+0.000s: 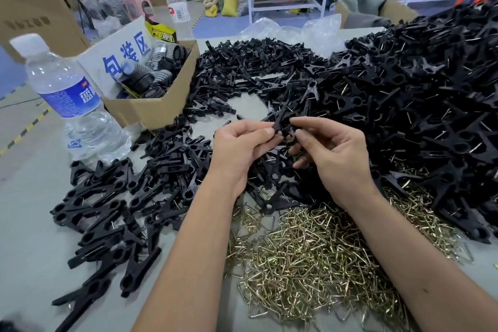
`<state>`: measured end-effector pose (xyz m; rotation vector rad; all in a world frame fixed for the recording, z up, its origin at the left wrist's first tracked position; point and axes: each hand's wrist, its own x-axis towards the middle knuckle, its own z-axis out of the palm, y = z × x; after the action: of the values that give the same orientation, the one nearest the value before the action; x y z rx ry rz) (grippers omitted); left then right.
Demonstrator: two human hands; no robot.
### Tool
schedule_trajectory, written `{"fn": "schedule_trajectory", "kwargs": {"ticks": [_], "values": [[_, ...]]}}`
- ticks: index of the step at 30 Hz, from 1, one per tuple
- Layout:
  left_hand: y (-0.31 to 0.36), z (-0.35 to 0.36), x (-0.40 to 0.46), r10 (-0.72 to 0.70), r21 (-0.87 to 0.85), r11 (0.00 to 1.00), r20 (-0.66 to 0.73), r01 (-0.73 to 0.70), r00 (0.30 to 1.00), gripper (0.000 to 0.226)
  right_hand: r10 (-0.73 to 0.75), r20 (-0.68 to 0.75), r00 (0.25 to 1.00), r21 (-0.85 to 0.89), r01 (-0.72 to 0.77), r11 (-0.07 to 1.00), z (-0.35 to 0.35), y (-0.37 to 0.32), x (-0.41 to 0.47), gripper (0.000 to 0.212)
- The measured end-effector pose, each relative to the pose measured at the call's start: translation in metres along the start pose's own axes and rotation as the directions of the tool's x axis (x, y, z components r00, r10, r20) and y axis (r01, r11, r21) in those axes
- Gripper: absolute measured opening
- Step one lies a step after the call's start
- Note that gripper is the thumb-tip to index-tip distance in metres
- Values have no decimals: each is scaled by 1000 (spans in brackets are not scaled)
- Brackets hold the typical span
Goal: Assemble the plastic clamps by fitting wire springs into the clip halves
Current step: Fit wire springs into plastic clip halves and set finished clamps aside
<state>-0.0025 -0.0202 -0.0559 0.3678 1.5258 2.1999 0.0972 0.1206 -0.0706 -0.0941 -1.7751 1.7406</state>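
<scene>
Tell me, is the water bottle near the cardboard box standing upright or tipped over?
Upright. The water bottle stands on the table with its white cap on top.

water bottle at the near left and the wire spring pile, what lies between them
In the head view, a spread of black clamps on the table lies between the water bottle and the wire springs.

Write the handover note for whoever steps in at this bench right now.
Left hand and right hand: both pinch one black clamp held above the table; whether its spring is seated cannot be told.
Wire springs: loose heap nearest you.
Clip halves: piled at the back.
Done: assembled clamps heaped at right, more at left.
Left: finish this clamp, then work through the remaining halves and springs.
</scene>
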Motion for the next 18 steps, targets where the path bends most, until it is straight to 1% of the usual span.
{"fn": "schedule_trajectory", "kwargs": {"ticks": [3,7,9,12,15,18], "values": [[0,2,-1,1,29,1000,20,-1,1000,17,7,-23,1000,-4,-8,1000,-2,1,0,20],[0,3,-1,0,54,999,15,-1,1000,20,9,20,1000,-7,-8,1000,-1,1,0,11],[0,4,-1,-2,58,998,23,0,1000,23,-11,33,999,-24,11,1000,-1,1,0,15],[1,5,-2,-5,81,997,35,2,999,25,14,21,1000,-13,-14,1000,-2,2,0,31],[0,5,-3,-9,98,995,40,5,999,22,56,-9,998,13,-55,998,-2,4,1,29],[0,5,-2,-8,110,994,44,3,999,20,76,-1,997,30,-76,997,-2,5,1,28]]}}
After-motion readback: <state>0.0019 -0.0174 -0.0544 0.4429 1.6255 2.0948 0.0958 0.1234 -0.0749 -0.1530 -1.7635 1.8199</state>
